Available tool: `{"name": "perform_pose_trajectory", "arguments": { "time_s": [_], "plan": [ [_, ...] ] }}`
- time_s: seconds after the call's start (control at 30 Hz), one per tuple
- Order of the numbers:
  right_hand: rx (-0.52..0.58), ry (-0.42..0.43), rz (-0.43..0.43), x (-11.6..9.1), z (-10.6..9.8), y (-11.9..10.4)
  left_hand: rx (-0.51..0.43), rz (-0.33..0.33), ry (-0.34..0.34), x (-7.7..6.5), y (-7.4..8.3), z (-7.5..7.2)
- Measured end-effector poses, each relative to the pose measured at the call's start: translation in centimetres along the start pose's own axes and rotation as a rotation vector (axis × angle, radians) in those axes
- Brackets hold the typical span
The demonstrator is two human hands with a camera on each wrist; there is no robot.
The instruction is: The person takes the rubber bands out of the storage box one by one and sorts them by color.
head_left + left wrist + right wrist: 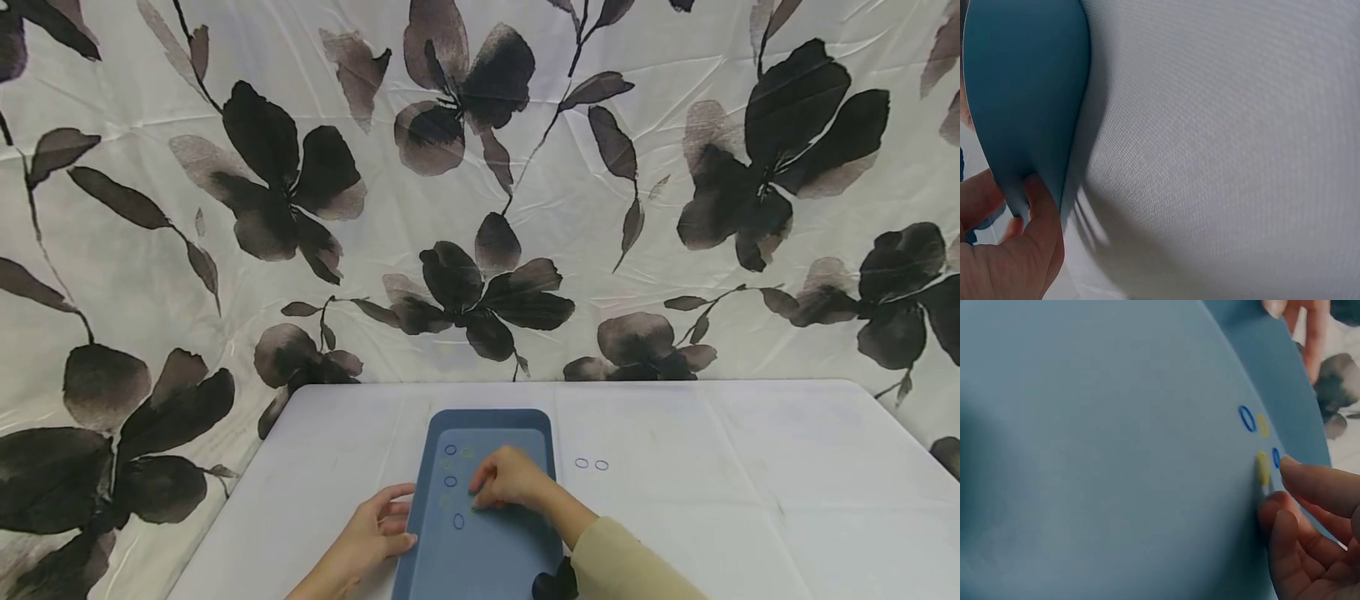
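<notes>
A blue rectangular tray [502, 554] lies on the white table. My left hand [371, 533] holds its left rim, thumb and fingers on either side of the wall [1035, 112]. Inside, toward the left side, small blue rings [451, 482] stand in a column with faint yellow rings [467, 454] among them. My right hand [513, 477] is low over the tray, fingers bent and tips near the tray floor. In the right wrist view a yellow ring [1263, 467] is right by its fingertips; thumb and forefinger are apart, with a gap between them.
Two more blue rings [581, 463] lie on the white table [712, 500] right of the tray. A black object [557, 581] is at the right wrist by the tray's edge. Behind the table hangs a white cloth [480, 192] with dark flowers.
</notes>
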State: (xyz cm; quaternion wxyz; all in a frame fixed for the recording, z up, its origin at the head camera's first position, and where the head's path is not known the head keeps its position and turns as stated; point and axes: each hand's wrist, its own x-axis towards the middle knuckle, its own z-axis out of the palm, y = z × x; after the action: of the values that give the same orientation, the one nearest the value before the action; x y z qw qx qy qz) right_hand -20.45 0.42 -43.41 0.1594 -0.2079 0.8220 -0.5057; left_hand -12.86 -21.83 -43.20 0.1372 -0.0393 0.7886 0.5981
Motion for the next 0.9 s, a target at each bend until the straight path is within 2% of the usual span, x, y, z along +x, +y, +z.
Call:
{"name": "perform_pose_trajectory", "arguments": {
  "time_s": [0.17, 0.5, 0.63, 0.9],
  "plan": [
    [-0.068, 0.022, -0.013, 0.1, 0.9, 0.3, -0.003, -0.003, -0.005, 0.0, -0.1, 0.0],
    [-0.217, 0.054, -0.071, -0.2, 1.3, 0.1, 0.006, -0.002, -0.001, 0.0, -0.1, 0.0],
    [-0.171, 0.035, -0.046, -0.2, 1.2, 0.1, 0.010, -0.002, 0.005, 0.0, -0.1, 0.0],
    [0.026, -0.013, 0.033, -0.2, 0.5, -0.1, 0.010, -0.013, 0.006, 0.1, -0.1, 0.0]
  ]
}}
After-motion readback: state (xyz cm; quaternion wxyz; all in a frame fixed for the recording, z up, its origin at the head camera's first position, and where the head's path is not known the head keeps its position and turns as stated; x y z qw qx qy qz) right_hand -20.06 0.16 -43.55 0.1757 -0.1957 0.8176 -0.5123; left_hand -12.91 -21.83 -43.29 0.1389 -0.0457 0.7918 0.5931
